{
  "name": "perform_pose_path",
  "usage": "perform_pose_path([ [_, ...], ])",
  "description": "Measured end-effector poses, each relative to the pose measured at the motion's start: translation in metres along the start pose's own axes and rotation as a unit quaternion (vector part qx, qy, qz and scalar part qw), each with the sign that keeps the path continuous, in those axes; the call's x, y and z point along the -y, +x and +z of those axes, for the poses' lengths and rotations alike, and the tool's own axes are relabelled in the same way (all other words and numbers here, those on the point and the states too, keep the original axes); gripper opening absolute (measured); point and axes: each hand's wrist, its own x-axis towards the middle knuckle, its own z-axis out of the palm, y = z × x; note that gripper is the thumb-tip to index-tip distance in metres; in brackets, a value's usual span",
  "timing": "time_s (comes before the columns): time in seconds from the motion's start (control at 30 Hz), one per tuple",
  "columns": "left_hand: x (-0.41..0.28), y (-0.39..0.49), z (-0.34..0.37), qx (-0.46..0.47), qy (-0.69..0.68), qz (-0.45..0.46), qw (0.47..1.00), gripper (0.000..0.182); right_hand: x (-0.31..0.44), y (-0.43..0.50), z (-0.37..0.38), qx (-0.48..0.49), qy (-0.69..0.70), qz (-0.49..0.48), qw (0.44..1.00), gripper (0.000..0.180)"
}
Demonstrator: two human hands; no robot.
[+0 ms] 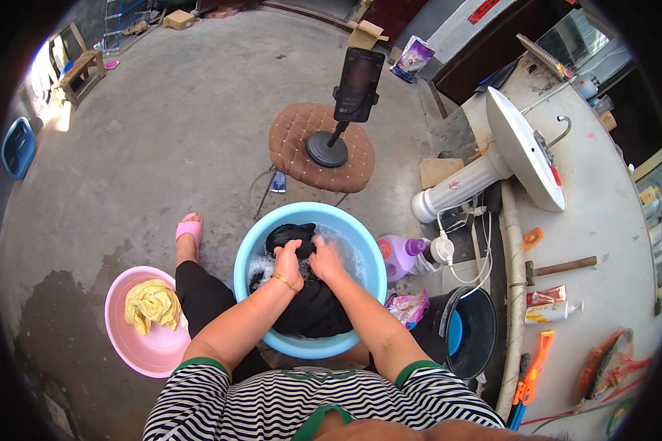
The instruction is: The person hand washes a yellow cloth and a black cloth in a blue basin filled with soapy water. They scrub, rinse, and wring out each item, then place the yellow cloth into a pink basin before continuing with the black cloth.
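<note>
A light blue plastic basin (241, 264) with sudsy water stands before me, and a black wet garment (317, 311) lies bunched in it. My left hand (288, 264), with a gold bangle at its wrist, grips a fold of the cloth. Close beside it my right hand (326, 258) holds the same garment near the basin's middle; its fingertips are partly blurred. Which hand is which I take from the arms: the left comes from the picture's left side. A pink basin (116, 331) with a wrung yellow cloth (153, 304) sits to the left on the concrete floor.
A phone (359, 82) on a stand tops a brown cushioned stool (292, 132) ahead. Right of the blue basin are a purple detergent bottle (397, 256), a black bucket (488, 331), a white power strip with cords (443, 248) and a white pedestal sink (507, 138).
</note>
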Motion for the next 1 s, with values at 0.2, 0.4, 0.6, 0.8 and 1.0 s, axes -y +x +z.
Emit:
perform_pose_path([
  [0.2,0.004,0.002,0.0,-0.024,0.032,-0.012,0.999,0.036,0.006,0.005,0.004,-0.042,0.055,0.068,0.995,0.042],
  [0.4,-0.009,0.003,-0.006,0.135,-0.11,-0.116,0.978,0.021,0.037,-0.051,-0.053,-0.098,0.318,-0.172,0.927,0.022],
  [0.6,-0.015,0.021,-0.023,0.213,0.006,-0.167,0.963,0.028,0.088,-0.105,-0.072,-0.093,0.19,-0.29,0.933,0.008],
  [0.8,0.013,0.003,-0.019,0.097,-0.135,-0.177,0.97,0.034,0.077,-0.043,-0.062,-0.173,0.156,-0.177,0.956,0.006],
  [1.0,0.004,0.011,-0.023,0.202,-0.089,-0.128,0.967,0.028,0.081,-0.06,-0.064,-0.164,0.179,-0.157,0.957,0.008],
])
